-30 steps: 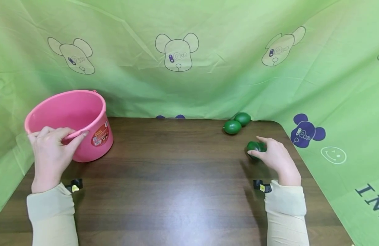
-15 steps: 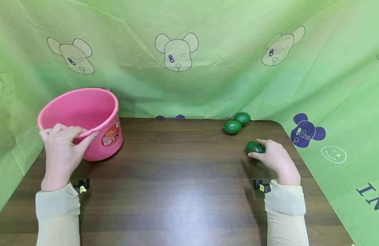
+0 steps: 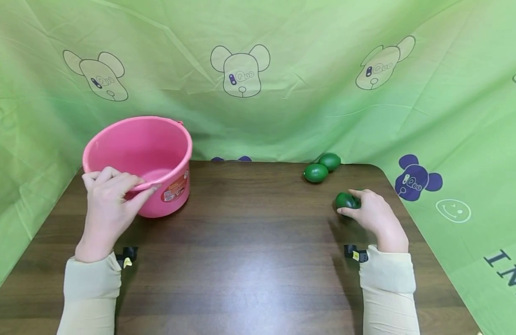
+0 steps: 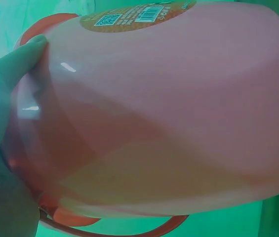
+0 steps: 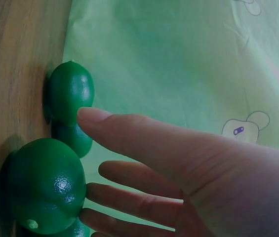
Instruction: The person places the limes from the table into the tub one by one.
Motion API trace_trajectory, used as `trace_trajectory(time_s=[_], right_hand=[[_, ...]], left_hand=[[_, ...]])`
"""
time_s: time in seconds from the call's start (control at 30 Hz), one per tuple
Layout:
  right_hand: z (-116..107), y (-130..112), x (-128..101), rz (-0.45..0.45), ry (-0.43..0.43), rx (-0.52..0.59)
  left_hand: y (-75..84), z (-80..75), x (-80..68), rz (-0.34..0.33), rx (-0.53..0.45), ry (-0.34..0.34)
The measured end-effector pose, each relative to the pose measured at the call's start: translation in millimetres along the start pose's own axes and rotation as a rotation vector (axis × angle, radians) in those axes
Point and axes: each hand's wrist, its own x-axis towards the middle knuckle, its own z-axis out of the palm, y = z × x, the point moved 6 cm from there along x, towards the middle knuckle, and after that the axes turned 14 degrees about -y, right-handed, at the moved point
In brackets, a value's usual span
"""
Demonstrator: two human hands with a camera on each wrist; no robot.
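Observation:
My left hand (image 3: 109,204) grips the near rim of a pink bucket (image 3: 167,188) at the left of the table, thumb outside the rim. In the left wrist view the bucket's smooth wall (image 4: 169,98) fills the picture, with the thumb over its rim. My right hand (image 3: 377,216) is at a green lime (image 3: 345,200) on the right. In the right wrist view its fingers are spread beside that lime (image 5: 45,185), the tips at its edge, the thumb apart from it. Part of another green lime (image 5: 77,229) shows behind it, mostly hidden.
Two more green limes (image 3: 315,173) (image 3: 329,161) lie together by the table's back edge. A green printed cloth (image 3: 283,107) hangs behind and to the right of the brown wooden table (image 3: 241,242).
My left hand has moved the bucket to the right along the back of the table. The right hand has stayed almost still by the lime.

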Motion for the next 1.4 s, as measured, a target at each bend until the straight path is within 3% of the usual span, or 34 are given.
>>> trace_trajectory(time_s=[0.37, 0.77, 1.4], right_hand=[[1, 4, 1, 0.02, -0.004, -0.016], [0, 2, 2, 0.023, -0.028, -0.018], [0, -3, 1, -0.027, 0.013, -0.017]], left_hand=[[33.3, 18.7, 9.0, 0.14, -0.072, -0.055], [68.1, 31.6, 13.7, 0.262, -0.138, -0.061], [98.6, 57.7, 10.0, 0.36, -0.224, -0.086]])
